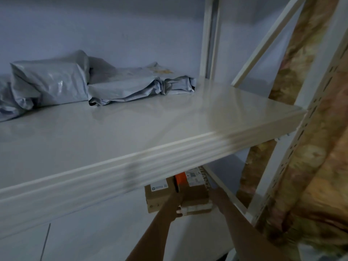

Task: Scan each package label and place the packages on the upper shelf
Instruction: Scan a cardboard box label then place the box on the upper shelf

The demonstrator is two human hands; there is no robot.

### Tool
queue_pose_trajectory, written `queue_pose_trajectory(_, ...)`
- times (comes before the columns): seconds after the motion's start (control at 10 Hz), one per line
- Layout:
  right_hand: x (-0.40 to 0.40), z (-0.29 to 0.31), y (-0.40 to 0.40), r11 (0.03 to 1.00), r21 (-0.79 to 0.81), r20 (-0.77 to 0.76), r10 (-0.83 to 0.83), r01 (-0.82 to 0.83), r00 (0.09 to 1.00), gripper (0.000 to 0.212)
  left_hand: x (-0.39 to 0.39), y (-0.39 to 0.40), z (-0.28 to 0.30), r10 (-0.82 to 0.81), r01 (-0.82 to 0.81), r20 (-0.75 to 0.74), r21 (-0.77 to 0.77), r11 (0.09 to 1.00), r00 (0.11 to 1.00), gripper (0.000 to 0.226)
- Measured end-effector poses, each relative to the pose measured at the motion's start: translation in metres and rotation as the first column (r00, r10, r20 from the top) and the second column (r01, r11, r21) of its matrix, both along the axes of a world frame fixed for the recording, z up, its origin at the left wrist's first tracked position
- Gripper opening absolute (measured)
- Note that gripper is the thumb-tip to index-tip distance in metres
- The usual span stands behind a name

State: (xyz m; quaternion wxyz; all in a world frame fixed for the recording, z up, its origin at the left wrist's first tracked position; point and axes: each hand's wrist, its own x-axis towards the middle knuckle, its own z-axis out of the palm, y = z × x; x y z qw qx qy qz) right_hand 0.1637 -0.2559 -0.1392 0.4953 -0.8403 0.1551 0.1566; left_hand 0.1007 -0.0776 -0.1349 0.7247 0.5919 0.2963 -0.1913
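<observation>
Upper shelf [169,117]: grey mailers [90,83]; both hands grip box [194,193] below.

Glossy painted-metal upper shelf [131,132], crinkled shiny plastic mailers [49,83], matt cardboard boxes [194,193].

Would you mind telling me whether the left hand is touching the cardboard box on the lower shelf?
Touching. The head view shows the left hand with its fingers against the near left corner of the cardboard box, no gap visible.
</observation>
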Motion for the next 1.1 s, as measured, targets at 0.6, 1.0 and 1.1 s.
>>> queue_pose_trajectory(0.6, -0.035, 0.016, -0.011, 0.98, 0.199, -0.051, -0.015, 0.025, 0.999, 0.047, -0.031, -0.02, -0.001, 0.001, 0.004, -0.084, 0.055, 0.998, 0.996, 0.091)
queue_pose_trajectory(1.0, -0.051, 0.031, -0.026, 0.744, 0.665, -0.072, 0.151, -0.065, 0.986, 0.049, -0.055, -0.009, 0.03, 0.029, -0.043, 0.241, 0.056, 0.997, 0.97, 0.063)
queue_pose_trajectory(1.1, -0.062, 0.044, -0.014, 0.669, 0.73, -0.04, 0.246, -0.14, 0.968, 0.049, -0.073, 0.008, 0.039, 0.018, -0.029, 0.309, 0.032, 0.999, 0.951, 0.071)
